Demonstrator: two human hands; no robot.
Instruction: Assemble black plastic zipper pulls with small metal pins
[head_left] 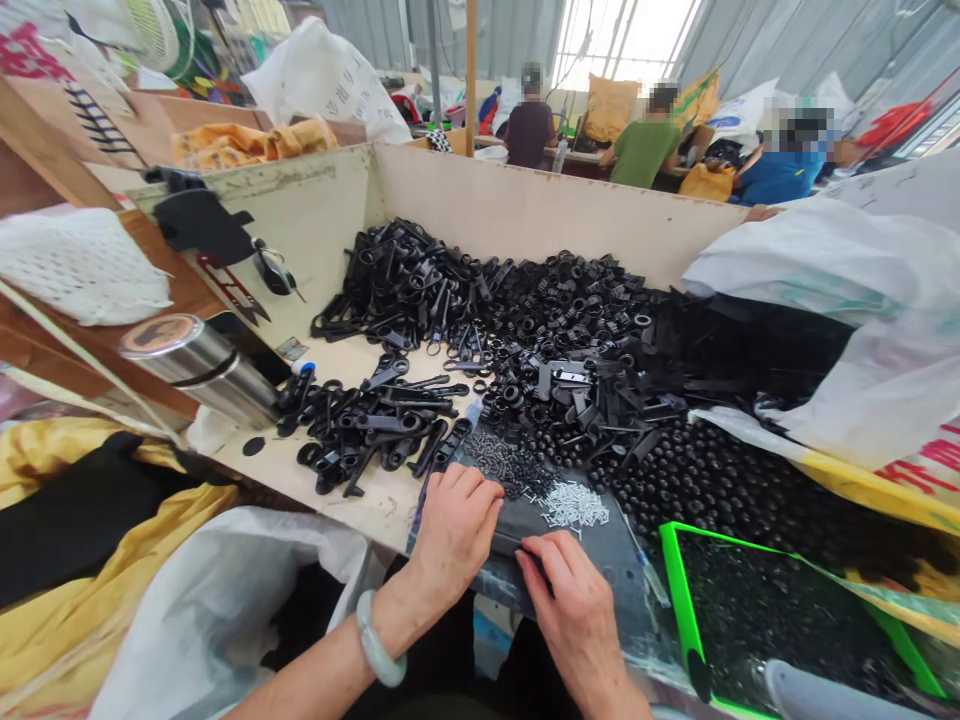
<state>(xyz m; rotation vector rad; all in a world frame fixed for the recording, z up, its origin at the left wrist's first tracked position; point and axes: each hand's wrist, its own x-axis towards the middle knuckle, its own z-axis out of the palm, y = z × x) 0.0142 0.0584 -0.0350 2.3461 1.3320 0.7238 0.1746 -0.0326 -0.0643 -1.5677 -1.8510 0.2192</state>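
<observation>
Dark part (505,543) between left fingers (489,497) and right fingers (537,547), screws (576,506) beyond

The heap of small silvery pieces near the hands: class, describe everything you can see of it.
The heap of small silvery pieces is a loose, shallow scatter of many slim, short, pin-like bits, pale and shiny, metallic in look. They lie at mixed angles, with a few strays at the edges. The heap rests on a dark work surface, just beyond the right hand, with small dark bits bordering it on the left. Neither hand appears to touch it. Fine details are too small to tell.
</observation>
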